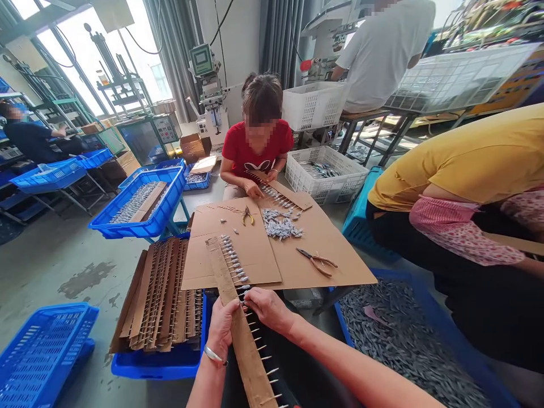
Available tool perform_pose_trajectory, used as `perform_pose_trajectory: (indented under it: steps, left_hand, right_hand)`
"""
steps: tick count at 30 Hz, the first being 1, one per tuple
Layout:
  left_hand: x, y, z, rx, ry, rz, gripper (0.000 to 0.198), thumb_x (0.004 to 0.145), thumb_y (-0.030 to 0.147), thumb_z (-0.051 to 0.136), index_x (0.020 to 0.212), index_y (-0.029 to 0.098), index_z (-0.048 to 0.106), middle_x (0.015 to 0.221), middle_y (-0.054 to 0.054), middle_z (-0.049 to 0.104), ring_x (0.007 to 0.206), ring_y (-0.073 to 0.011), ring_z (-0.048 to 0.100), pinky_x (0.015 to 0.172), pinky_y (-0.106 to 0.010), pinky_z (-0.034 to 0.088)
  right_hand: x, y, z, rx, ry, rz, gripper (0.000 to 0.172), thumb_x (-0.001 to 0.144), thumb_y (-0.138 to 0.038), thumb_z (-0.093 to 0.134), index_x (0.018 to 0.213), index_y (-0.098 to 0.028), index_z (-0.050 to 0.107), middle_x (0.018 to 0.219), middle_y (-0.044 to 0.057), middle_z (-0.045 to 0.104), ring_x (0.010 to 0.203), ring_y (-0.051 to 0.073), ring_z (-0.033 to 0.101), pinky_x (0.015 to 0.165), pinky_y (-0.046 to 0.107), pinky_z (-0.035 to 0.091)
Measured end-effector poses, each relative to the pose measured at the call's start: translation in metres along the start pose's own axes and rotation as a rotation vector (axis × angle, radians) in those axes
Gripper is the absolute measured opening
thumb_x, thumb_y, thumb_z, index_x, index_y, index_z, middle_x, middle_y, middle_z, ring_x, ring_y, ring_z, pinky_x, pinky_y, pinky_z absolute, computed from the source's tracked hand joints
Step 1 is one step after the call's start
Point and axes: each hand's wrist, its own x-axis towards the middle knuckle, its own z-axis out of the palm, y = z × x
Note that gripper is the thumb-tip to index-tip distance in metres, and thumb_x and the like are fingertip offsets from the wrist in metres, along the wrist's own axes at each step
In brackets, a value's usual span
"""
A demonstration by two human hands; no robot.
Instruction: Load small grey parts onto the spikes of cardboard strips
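Note:
My left hand (222,326) is closed round a long cardboard strip (250,362), which slants from my lap up over the table edge. Thin pins stick out along its right side. On the far pins sit small grey spindle-shaped pieces (232,258); the near pins are bare. My right hand (270,310) pinches at the strip's right edge, by a grey piece (245,287) at the fingertips; the fingers partly hide the contact. A heap of the same pieces (283,224) lies farther off on the cardboard-covered table (331,243).
Brown-handled pliers (317,262) and yellow-handled pliers (247,215) lie on the table. Opposite, a person in red (259,147) handles another pinned strip (280,195). A blue crate (157,371) of strips stands left, a blue bin (408,328) of grey pieces right, beside a person in yellow (467,153).

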Motion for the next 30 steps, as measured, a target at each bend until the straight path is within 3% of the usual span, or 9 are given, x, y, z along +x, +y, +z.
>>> perform_pose_trajectory:
  steps: [6, 10, 12, 15, 18, 20, 23, 26, 30]
  left_hand:
    - [0.002, 0.001, -0.006, 0.006, -0.04, -0.046, 0.038, 0.055, 0.023, 0.089, 0.084, 0.014, 0.067, 0.068, -0.004, 0.073, 0.058, -0.0177, 0.067, 0.057, -0.027, 0.052]
    - [0.006, 0.002, -0.014, -0.02, -0.036, -0.103, 0.042, 0.054, 0.027, 0.092, 0.085, 0.015, 0.067, 0.068, -0.005, 0.075, 0.061, -0.0198, 0.07, 0.057, -0.028, 0.054]
    - [0.009, 0.003, -0.018, -0.02, -0.029, -0.125, 0.04, 0.056, 0.027, 0.092, 0.084, 0.017, 0.065, 0.067, -0.004, 0.075, 0.061, -0.0209, 0.071, 0.057, -0.029, 0.055]
    - [0.011, 0.003, -0.019, -0.012, -0.025, -0.157, 0.036, 0.062, 0.028, 0.089, 0.084, 0.017, 0.063, 0.068, -0.005, 0.075, 0.063, -0.0232, 0.073, 0.06, -0.03, 0.057]
    - [0.01, 0.004, -0.019, -0.011, -0.031, -0.181, 0.033, 0.066, 0.03, 0.087, 0.085, 0.016, 0.065, 0.072, -0.009, 0.077, 0.067, -0.0256, 0.075, 0.062, -0.032, 0.058]
    - [0.008, 0.005, -0.019, -0.026, -0.055, -0.2, 0.032, 0.07, 0.033, 0.085, 0.087, 0.014, 0.066, 0.077, -0.013, 0.078, 0.072, -0.0265, 0.075, 0.064, -0.032, 0.059]
    - [0.001, 0.007, -0.019, -0.054, -0.082, -0.275, 0.034, 0.077, 0.039, 0.079, 0.091, 0.01, 0.068, 0.084, -0.017, 0.079, 0.077, -0.0281, 0.076, 0.068, -0.035, 0.059]
    - [-0.007, 0.006, -0.019, -0.069, -0.085, -0.316, 0.035, 0.079, 0.039, 0.077, 0.094, 0.009, 0.069, 0.087, -0.018, 0.079, 0.079, -0.0288, 0.076, 0.071, -0.037, 0.06]
    - [-0.013, 0.002, -0.017, -0.043, -0.11, -0.231, 0.03, 0.07, 0.025, 0.084, 0.092, 0.011, 0.07, 0.084, -0.013, 0.079, 0.075, -0.0247, 0.075, 0.069, -0.033, 0.059]
  right_hand:
    - [0.003, -0.004, -0.007, -0.062, -0.034, -0.024, 0.014, 0.096, -0.016, 0.053, 0.087, -0.019, 0.063, 0.085, 0.005, 0.07, 0.074, 0.016, 0.064, 0.066, 0.023, 0.044]
    - [0.008, 0.003, -0.023, -0.088, -0.046, -0.03, 0.01, 0.093, -0.015, 0.06, 0.087, -0.019, 0.067, 0.083, 0.003, 0.072, 0.075, 0.015, 0.066, 0.067, 0.022, 0.046]
    - [0.015, 0.014, -0.041, -0.139, -0.056, 0.01, 0.009, 0.091, -0.016, 0.063, 0.086, -0.02, 0.068, 0.082, 0.002, 0.072, 0.075, 0.015, 0.067, 0.068, 0.022, 0.047]
    - [0.034, 0.039, -0.08, -0.361, -0.031, 0.226, 0.012, 0.094, -0.015, 0.058, 0.092, -0.02, 0.069, 0.088, 0.003, 0.073, 0.082, 0.016, 0.067, 0.073, 0.022, 0.048]
    - [0.06, 0.07, -0.118, -0.482, 0.027, 0.376, 0.028, 0.094, -0.004, 0.045, 0.106, -0.015, 0.068, 0.106, 0.014, 0.07, 0.089, 0.019, 0.066, 0.076, 0.027, 0.047]
    - [0.073, 0.087, -0.133, -0.513, 0.007, 0.42, 0.029, 0.092, -0.003, 0.045, 0.102, -0.014, 0.069, 0.103, 0.016, 0.069, 0.086, 0.021, 0.065, 0.073, 0.029, 0.046]
    - [0.083, 0.102, -0.14, -0.52, -0.049, 0.413, 0.023, 0.092, -0.008, 0.048, 0.092, -0.017, 0.07, 0.097, 0.013, 0.069, 0.084, 0.021, 0.062, 0.072, 0.029, 0.044]
    - [0.08, 0.104, -0.139, -0.514, -0.054, 0.384, 0.023, 0.095, -0.012, 0.046, 0.094, -0.017, 0.068, 0.102, 0.014, 0.067, 0.09, 0.022, 0.061, 0.075, 0.029, 0.044]
    - [0.062, 0.086, -0.126, -0.452, 0.083, 0.34, 0.024, 0.099, -0.017, 0.039, 0.103, -0.015, 0.062, 0.11, 0.017, 0.064, 0.103, 0.024, 0.058, 0.085, 0.031, 0.044]
